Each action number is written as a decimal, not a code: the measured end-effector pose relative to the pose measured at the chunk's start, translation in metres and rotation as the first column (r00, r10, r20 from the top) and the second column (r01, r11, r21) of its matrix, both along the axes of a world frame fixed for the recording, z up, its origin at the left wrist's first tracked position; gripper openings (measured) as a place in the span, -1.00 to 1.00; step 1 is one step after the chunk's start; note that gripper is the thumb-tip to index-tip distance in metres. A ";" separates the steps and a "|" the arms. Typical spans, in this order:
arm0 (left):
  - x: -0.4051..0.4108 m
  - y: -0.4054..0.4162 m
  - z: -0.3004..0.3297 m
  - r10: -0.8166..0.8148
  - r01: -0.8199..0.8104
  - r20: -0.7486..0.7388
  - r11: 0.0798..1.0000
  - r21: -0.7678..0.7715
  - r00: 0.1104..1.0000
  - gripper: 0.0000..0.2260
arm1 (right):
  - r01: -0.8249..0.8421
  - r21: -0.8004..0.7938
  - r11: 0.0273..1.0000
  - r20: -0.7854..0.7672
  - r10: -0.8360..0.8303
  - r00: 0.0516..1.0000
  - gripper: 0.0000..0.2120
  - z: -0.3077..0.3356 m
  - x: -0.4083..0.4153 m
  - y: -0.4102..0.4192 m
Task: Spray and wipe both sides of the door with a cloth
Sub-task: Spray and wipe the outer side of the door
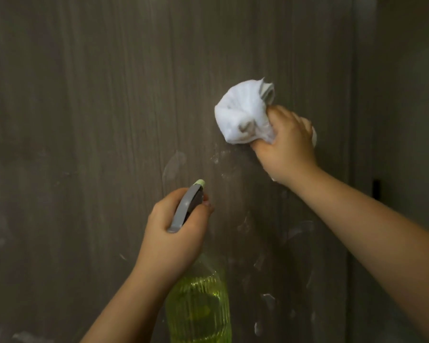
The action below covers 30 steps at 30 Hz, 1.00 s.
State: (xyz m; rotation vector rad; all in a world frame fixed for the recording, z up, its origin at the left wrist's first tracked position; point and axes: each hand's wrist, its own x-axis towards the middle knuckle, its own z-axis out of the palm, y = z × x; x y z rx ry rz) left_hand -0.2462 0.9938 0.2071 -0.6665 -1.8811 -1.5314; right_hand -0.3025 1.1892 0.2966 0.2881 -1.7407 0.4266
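A dark wood-grain door point(109, 120) fills the view, with pale wet streaks and droplets below its middle. My right hand point(287, 147) grips a bunched white cloth point(243, 115) and presses it against the door right of centre. My left hand point(174, 233) is wrapped around the grey trigger head of a spray bottle point(198, 303), which holds yellow-green liquid. Its pale nozzle points up at the door, just below and left of the cloth. A finger lies on the trigger.
The door's right edge meets a grey frame or wall point(401, 120). A small dark fitting point(376, 189) shows on that strip at mid height. Smears run along the bottom of the door.
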 end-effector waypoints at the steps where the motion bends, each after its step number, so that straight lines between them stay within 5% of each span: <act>1: 0.000 0.000 0.001 0.016 -0.015 -0.020 1.000 0.004 1.000 -0.83 | -0.019 0.030 0.999 -0.020 0.020 1.000 -0.84 -0.009 0.002 -0.003; 5: 0.005 0.000 0.006 0.062 -0.060 -0.074 0.998 0.033 0.995 -0.76 | -0.094 0.147 0.985 -0.065 0.104 0.992 -0.79 -0.044 0.005 -0.014; 11: 0.016 -0.005 0.007 0.111 -0.110 -0.047 0.994 0.010 0.993 -0.86 | -0.128 0.283 0.951 0.065 0.114 0.991 -0.58 -0.111 0.008 -0.011; 16: 0.023 -0.011 0.004 0.124 -0.123 -0.034 0.992 0.010 0.992 -0.75 | -0.038 0.311 0.950 0.003 0.039 0.999 -0.55 -0.092 0.011 -0.004; 25: 0.025 -0.022 0.001 0.175 -0.175 -0.019 0.984 0.022 0.984 -0.80 | 0.084 0.006 0.996 -0.085 -0.084 0.993 -0.75 0.017 0.002 -0.010; 27: 0.022 -0.024 0.000 0.184 -0.183 -0.025 0.983 0.018 0.983 -0.80 | 0.068 -0.051 0.996 -0.086 -0.072 0.994 -0.77 0.007 -0.001 -0.021; 30: 0.019 -0.028 -0.004 0.200 -0.198 -0.054 0.980 0.031 0.978 -0.81 | -0.001 0.079 0.997 -0.179 0.015 0.984 -0.73 -0.040 -0.002 -0.032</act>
